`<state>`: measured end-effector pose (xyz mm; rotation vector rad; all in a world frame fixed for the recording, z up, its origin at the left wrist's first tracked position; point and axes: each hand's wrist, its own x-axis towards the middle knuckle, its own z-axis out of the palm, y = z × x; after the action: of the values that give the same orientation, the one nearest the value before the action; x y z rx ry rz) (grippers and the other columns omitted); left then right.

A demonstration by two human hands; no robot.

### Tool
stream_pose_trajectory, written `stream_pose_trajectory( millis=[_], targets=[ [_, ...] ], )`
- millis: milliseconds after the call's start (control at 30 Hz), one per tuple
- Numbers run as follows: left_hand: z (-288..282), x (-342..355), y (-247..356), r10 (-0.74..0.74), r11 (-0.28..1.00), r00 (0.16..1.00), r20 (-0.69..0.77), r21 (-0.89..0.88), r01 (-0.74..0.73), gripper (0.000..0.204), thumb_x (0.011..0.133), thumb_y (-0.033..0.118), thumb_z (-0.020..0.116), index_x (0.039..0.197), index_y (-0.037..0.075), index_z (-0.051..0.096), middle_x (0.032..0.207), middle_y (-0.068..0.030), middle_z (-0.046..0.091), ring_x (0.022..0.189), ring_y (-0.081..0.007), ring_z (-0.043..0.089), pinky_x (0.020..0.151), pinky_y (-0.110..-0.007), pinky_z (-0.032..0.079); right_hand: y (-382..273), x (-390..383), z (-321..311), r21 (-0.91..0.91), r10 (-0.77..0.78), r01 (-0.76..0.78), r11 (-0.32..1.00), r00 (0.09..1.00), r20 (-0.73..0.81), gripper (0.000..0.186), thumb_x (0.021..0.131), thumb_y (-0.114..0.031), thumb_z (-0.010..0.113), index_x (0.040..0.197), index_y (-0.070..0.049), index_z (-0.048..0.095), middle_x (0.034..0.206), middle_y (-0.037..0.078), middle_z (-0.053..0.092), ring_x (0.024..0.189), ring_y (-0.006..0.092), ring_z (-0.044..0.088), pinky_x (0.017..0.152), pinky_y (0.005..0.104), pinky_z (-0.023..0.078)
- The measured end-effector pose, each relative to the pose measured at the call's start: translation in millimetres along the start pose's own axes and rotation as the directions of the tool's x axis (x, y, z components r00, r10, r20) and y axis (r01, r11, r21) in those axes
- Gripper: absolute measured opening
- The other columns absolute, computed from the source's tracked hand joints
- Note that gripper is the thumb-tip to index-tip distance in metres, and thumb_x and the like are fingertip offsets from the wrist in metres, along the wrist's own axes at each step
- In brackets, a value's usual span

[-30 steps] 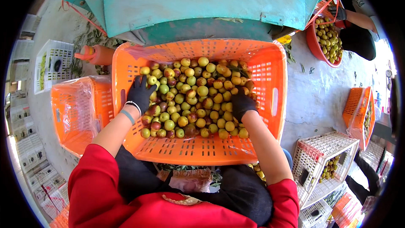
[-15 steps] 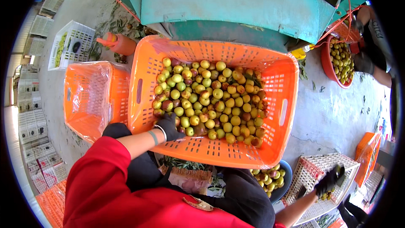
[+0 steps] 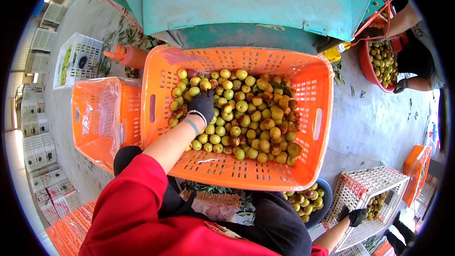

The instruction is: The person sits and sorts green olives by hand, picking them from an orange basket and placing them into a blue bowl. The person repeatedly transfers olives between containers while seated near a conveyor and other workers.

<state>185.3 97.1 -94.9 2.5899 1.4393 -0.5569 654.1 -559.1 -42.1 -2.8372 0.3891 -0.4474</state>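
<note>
A large orange slotted basket (image 3: 246,173) stands before me, lined with clear plastic and partly filled with green-and-brown jujubes (image 3: 246,109). My left hand (image 3: 203,104), in a dark glove, rests among the jujubes on the left side. Its fingers reach down between the fruit, open, and their tips are partly hidden. Over at the lower right, my right hand (image 3: 356,216), also gloved, is at the near edge of a white slotted crate (image 3: 353,192). Its fingers look curled, and anything inside them is hidden. More jujubes (image 3: 374,206) lie in that crate.
A teal metal machine (image 3: 246,4) borders the basket's far side. Left stands a smaller orange basket (image 3: 97,118) with plastic lining. A blue tub (image 3: 323,204) of jujubes sits near my leg. Upper right, another person's gloved hand (image 3: 401,85) is beside a red tub (image 3: 367,68).
My left hand has moved from the basket's near left edge farther in, onto the jujubes. My right hand has drawn back toward me from over the white crate.
</note>
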Motion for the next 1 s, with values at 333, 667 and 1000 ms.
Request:
stream_pose_trajectory(
  millis=[333, 667, 1000],
  targets=[
    [-4, 21, -10, 0.135, 0.991, 0.904, 0.405, -0.05, -0.126, 0.031, 0.08, 0.025, 0.057, 0.102, 0.005, 0.062, 0.102, -0.017, 0.064, 0.096, -0.0319, 0.061, 0.084, -0.042, 0.049, -168, -94, -18, 0.772, -0.226, 0.306, 0.557, 0.95, -0.213, 0.034, 0.088, -0.004, 0.056, 0.122, 0.001, 0.052, 0.12, 0.012, 0.057, 0.104, 0.0215, 0.054, 0.086, 0.0323, 0.047],
    [-102, -122, 110, 0.762, -0.298, 0.645, 0.06, -0.851, 0.432, 0.069, 0.091, 0.036, 0.056, 0.141, 0.003, 0.021, 0.124, -0.016, 0.049, 0.104, -0.02, 0.056, 0.087, -0.03, 0.048, -373, -328, -107, 0.898, -0.879, -0.047, 0.437, -0.234, 0.415, 0.042, 0.078, 0.001, 0.066, 0.118, -0.003, 0.054, 0.107, 0.012, 0.059, 0.089, 0.0243, 0.058, 0.078, 0.0336, 0.047],
    [-30, -19, 114, 0.543, 0.791, 0.838, -0.047, -0.307, -0.53, 0.035, 0.085, 0.019, 0.057, 0.117, 0.007, 0.054, 0.119, -0.0119, 0.053, 0.101, -0.0285, 0.055, 0.082, -0.04, 0.046, -43, 12, -43, -0.154, -0.179, 0.191, 0.969, 0.98, 0.093, 0.057, 0.098, -0.042, 0.03, 0.134, 0.0, 0.042, 0.131, 0.022, 0.05, 0.115, 0.0375, 0.051, 0.101, 0.0418, 0.036]
  ],
)
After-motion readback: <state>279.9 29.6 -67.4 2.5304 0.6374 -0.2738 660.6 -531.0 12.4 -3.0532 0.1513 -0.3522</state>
